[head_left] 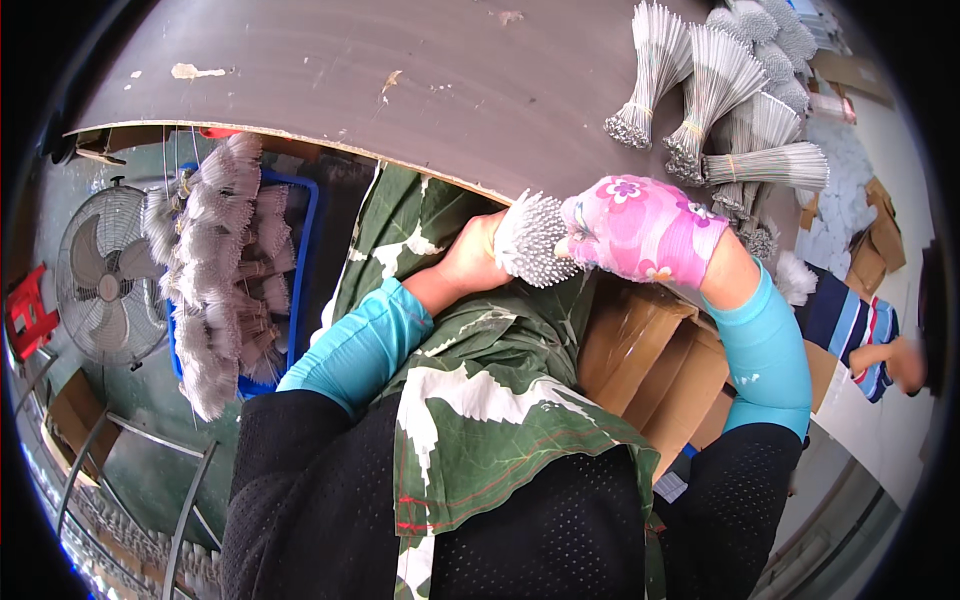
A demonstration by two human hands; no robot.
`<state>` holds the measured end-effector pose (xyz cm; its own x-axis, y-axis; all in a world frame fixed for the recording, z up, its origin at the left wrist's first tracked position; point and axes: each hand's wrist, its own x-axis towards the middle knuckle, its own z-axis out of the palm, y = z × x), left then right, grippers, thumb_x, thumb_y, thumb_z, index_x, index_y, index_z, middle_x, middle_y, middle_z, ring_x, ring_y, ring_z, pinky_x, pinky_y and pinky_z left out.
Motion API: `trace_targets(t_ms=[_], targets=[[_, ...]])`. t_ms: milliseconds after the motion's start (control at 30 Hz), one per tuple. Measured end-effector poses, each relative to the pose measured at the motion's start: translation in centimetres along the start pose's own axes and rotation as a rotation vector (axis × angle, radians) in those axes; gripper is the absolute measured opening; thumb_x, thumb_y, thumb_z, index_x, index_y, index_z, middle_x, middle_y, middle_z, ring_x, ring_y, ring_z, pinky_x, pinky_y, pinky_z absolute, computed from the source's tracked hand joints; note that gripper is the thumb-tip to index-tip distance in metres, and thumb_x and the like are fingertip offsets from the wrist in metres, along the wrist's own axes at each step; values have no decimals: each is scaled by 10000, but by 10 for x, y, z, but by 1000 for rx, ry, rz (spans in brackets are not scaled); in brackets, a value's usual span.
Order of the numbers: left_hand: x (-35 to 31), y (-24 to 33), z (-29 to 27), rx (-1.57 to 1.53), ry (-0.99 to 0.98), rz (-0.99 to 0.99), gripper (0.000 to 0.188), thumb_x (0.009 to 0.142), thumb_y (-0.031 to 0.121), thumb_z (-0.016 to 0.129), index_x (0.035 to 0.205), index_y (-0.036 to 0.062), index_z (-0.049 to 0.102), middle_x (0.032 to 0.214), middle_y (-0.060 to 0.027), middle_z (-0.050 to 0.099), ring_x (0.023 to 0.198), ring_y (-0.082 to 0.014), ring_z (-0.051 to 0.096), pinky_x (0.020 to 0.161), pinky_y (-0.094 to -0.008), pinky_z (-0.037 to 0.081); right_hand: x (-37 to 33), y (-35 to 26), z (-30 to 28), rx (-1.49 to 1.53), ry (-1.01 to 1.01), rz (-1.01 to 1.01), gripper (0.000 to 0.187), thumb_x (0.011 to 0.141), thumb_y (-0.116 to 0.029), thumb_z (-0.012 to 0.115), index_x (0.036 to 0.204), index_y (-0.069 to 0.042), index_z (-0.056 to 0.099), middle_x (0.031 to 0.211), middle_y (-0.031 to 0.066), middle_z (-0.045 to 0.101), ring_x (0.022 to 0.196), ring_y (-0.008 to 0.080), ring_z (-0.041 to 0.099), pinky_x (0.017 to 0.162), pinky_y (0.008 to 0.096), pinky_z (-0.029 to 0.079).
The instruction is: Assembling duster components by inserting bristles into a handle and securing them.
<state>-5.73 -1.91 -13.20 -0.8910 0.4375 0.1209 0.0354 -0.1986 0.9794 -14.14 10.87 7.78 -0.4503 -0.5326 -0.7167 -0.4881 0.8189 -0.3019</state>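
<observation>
My left hand is closed around a bundle of thin wires, held over my lap just off the table's near edge. The pale, bead-like wire ends fan out toward me and to the right. My right hand, covered by a pink flowered glove or sleeve, is against the bundle's right side. A fingertip shows at its left end; the other fingers are hidden, so their grip cannot be made out. Blue sleeves cover both forearms. A green and white leaf-patterned apron lies across my lap.
Several tied wire bundles lie at the far right of the grey table. More bundles hang by a blue crate at left, beside a fan. Cardboard boxes stand right of my lap. Another person's striped sleeve shows at right.
</observation>
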Motion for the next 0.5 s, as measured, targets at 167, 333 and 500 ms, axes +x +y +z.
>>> trace_targets(t_ms=[167, 333, 500], targets=[[0, -4, 2, 22, 14, 32, 214, 761, 58, 654, 970, 10, 657, 928, -128, 678, 860, -238, 654, 793, -324, 503, -9, 9, 4, 98, 156, -93, 324, 870, -320, 591, 830, 1, 603, 713, 157, 616, 689, 300, 608, 658, 393, 468], [-1, -8, 1, 97, 33, -12, 345, 736, 117, 706, 1052, 15, 613, 978, -155, 675, 945, -276, 661, 825, -336, 504, -23, 1, 15, 657, -55, 321, 383, 895, -356, 572, 794, 12, 612, 607, 85, 571, 549, 167, 547, 582, 329, 460], [-1, -10, 3, 120, 39, -20, 346, 739, 117, 700, 1055, 11, 608, 963, -174, 672, 938, -299, 660, 799, -342, 509, -25, 1, 26, 556, 39, 246, 377, 905, -350, 552, 831, 9, 637, 678, 143, 616, 636, 284, 584, 661, 381, 465]])
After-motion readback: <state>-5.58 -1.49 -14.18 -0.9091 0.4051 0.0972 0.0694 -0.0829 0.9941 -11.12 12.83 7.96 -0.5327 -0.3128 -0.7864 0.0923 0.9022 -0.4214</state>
